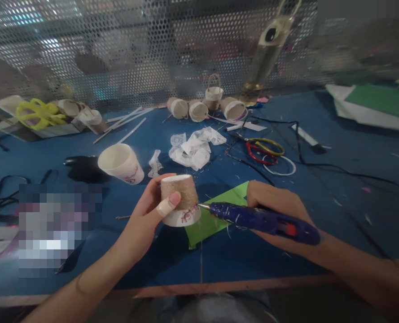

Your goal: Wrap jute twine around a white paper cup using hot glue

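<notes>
My left hand (155, 204) is closed around a paper cup (181, 199) partly wrapped in brown twine, with a bandage-like strip on the thumb. The cup's white, pink-printed band shows below the twine. In my right hand (276, 199) is a blue glue gun (249, 217), its metal tip at the cup's right side, by the lower edge of the twine. A loose strand of twine (201, 260) hangs down from the cup past the table edge. Beneath the cup and gun lies a green sheet (209, 224).
A white paper cup (121, 163) tilts beside a black object (83, 168). White lace (197, 148) is heaped mid-table. Several twine-wrapped cups (199, 110) line the perforated screen (145, 54). Scissors (266, 150) and a black cord (347, 166) lie right; yellow scissors (39, 114) rest left.
</notes>
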A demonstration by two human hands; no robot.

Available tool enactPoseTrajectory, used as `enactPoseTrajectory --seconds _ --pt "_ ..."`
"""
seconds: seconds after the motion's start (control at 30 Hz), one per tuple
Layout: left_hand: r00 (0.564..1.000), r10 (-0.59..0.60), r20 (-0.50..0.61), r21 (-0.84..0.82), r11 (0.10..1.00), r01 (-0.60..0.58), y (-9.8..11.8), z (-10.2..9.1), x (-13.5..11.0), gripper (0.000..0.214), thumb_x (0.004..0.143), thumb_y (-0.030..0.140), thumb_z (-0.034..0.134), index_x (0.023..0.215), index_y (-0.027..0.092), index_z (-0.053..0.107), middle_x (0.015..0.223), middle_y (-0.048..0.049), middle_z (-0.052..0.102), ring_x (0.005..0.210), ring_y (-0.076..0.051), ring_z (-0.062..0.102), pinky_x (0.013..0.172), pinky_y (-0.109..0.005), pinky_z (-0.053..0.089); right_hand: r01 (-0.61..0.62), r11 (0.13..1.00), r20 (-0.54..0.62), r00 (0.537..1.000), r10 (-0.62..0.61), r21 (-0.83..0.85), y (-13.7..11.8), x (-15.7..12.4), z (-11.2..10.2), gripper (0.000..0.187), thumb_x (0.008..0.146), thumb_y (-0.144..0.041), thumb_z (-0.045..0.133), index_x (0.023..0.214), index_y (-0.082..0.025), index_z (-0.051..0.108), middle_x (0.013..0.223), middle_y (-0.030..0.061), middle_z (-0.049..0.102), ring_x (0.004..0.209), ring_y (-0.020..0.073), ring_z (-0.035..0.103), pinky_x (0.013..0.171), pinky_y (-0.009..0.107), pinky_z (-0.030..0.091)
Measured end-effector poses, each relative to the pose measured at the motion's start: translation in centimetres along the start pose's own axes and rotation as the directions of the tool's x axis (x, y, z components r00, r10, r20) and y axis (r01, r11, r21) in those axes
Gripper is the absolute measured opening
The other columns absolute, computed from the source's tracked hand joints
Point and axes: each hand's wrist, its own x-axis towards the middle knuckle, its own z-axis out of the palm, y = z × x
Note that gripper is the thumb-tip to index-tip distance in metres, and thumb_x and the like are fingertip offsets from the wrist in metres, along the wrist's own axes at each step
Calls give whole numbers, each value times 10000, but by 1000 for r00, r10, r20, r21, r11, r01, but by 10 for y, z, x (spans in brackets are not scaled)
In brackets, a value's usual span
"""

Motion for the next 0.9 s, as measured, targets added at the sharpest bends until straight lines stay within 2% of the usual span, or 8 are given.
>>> enactPoseTrajectory --seconds 0.33,0.57,0.77,0.9 --pt "999 38 1 4 999 -38 -2 0 1 554 777 470 966 1237 282 721 1237 -33 755 1112 -249 717 863 -296 593 6 1000 34 999 -6 -25 2 -5 3 275 826 -81 632 863 -264 428 816 -33 472 633 133 414 574 313 297" --pt "999 32 17 22 999 -32 -2 2 0 512 788 435 966 1213 285 723 1222 -38 758 1112 -260 713 840 -298 588 8 1000 52 999 -8 0 -2 -5 2 233 873 -193 643 871 -264 421 842 -21 491 640 142 414 585 323 306" --pt "998 68 1 -10 998 -68 -3 -2 -3 471 803 497 938 1188 297 756 1181 -21 760 1097 -250 706 861 -303 588 -10 999 -4 1000 10 -45 0 -4 0 268 808 -73 623 854 -259 435 812 -33 477 630 126 417 575 299 295" --pt "997 76 14 -22 997 -76 -3 -3 -3 475 800 519 931 1190 299 773 1183 -33 769 1088 -262 706 836 -317 594 6 999 -34 999 -8 -52 4 -1 2 264 822 -114 641 825 -256 418 768 -51 450 599 114 416 536 275 291"
